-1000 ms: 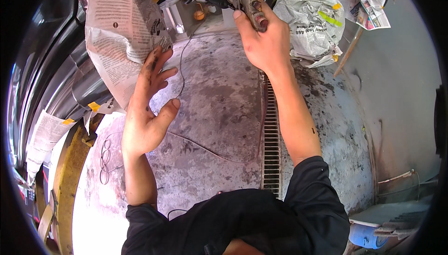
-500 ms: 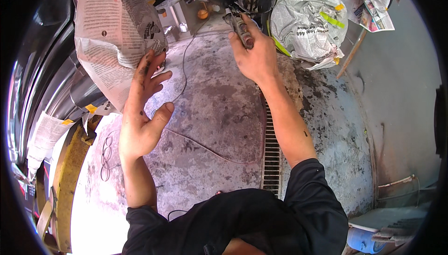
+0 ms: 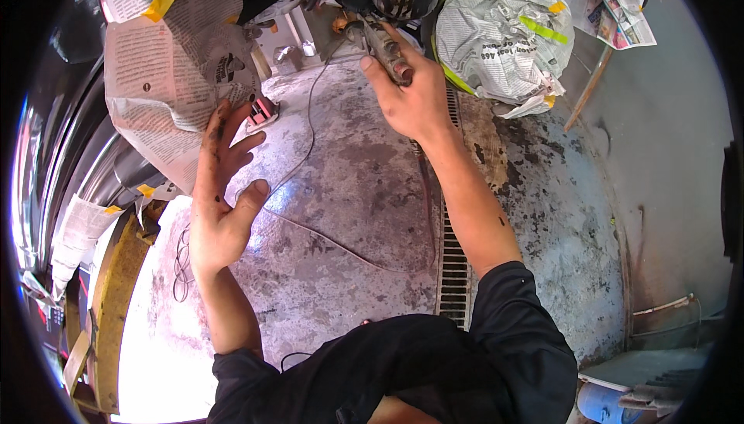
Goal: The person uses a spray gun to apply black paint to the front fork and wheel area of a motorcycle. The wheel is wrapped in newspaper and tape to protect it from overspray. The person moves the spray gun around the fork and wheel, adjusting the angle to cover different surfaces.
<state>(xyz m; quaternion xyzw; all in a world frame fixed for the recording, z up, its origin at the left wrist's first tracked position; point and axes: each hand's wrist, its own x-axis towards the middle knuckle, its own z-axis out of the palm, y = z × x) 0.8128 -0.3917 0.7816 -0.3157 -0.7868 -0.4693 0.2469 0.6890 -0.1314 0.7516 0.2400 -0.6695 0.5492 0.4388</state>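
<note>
Partly within right grip (image 3: 416, 98), grimy tool (image 3: 387, 52)

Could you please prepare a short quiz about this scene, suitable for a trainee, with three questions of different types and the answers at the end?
1. Which hand holds the dirty metal tool?
2. True or false: the left hand is closed in a fist.
3. Fill in the missing word: the long slotted grating is set into the ____.

Key:
1. The right hand.
2. False; it is open.
3. floor.
</note>
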